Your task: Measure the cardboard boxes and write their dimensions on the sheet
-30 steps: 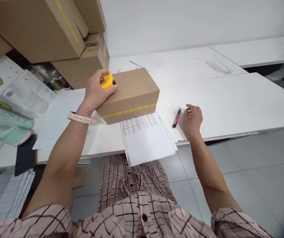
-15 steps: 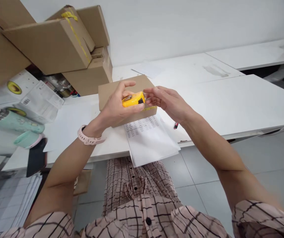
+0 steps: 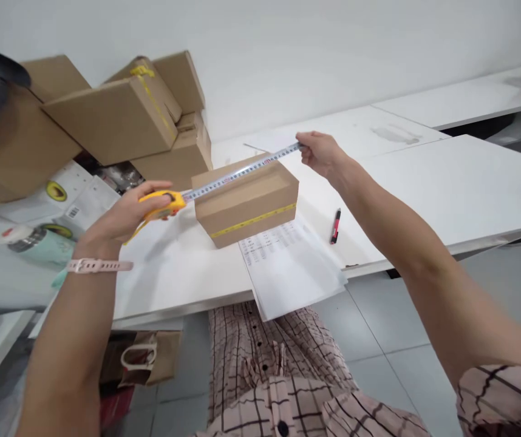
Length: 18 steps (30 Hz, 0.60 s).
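My left hand (image 3: pixel 121 220) grips a yellow tape measure (image 3: pixel 163 206) to the left of a small cardboard box (image 3: pixel 248 203) that stands on the white table (image 3: pixel 424 182). The tape blade (image 3: pixel 242 172) stretches up and right above the box's top. My right hand (image 3: pixel 319 152) pinches the blade's end just past the box's far right corner. The box has a yellow strip along its front side. A printed sheet of paper (image 3: pixel 288 267) lies under the box's front edge and hangs over the table's edge.
A red and black pen (image 3: pixel 335 226) lies on the table right of the box. Stacked cardboard boxes (image 3: pixel 119 115) stand at the back left. White product cartons (image 3: pixel 71 194) and a mint green bottle (image 3: pixel 37 243) lie at the left. A brown paper bag (image 3: pixel 144 358) sits on the floor.
My hands moved apart from in front of the box: the left carried the tape measure's case to the left, the right pulled the blade out to the right across the box.
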Each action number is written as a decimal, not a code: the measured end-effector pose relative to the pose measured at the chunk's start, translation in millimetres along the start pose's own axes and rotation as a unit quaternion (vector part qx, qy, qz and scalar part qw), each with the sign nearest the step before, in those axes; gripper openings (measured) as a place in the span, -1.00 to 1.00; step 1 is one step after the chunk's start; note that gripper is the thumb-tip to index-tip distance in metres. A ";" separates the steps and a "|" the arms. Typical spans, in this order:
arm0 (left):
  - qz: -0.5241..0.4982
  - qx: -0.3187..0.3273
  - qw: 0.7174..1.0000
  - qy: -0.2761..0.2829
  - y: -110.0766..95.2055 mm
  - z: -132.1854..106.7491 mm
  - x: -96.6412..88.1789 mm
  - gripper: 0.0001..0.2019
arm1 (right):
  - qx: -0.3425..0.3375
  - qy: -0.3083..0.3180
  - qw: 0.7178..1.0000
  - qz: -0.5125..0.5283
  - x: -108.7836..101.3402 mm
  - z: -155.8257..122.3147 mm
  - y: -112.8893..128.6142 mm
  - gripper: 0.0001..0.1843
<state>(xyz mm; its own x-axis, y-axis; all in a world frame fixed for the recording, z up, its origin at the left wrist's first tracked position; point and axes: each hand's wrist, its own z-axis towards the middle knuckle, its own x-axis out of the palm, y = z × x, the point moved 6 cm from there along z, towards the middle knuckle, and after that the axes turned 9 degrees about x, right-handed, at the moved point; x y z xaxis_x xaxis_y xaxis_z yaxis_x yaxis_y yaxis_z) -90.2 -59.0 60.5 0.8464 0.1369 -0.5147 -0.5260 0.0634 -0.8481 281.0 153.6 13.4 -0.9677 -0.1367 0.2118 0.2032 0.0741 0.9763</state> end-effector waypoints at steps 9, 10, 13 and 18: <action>-0.002 -0.059 0.996 0.069 57.5 -0.4 -41.3 -0.36 | 0.065 -0.073 0.995 -0.036 2.8 19.1 -39.1 -0.68; -0.002 -0.056 0.996 0.074 57.6 3.2 -39.2 -0.37 | 0.063 -0.071 0.994 -0.045 8.6 20.3 -41.0 -0.69; -0.012 -0.055 0.995 0.082 55.6 15.5 -32.2 -0.36 | 0.061 -0.069 0.992 -0.081 22.4 21.4 -44.6 -0.73; -0.050 -0.061 0.993 0.088 50.4 36.3 -22.7 -0.33 | 0.076 -0.074 0.973 -0.207 28.4 14.5 -48.4 -0.82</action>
<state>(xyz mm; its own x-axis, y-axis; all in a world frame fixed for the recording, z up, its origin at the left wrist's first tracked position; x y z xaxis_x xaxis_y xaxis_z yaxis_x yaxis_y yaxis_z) -138.9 -23.0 34.0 0.9006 -0.0402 -0.4328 -0.4345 -0.0542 -0.8991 241.5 160.4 -28.4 -0.9752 -0.0427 -0.2173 -0.2214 0.1901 0.9565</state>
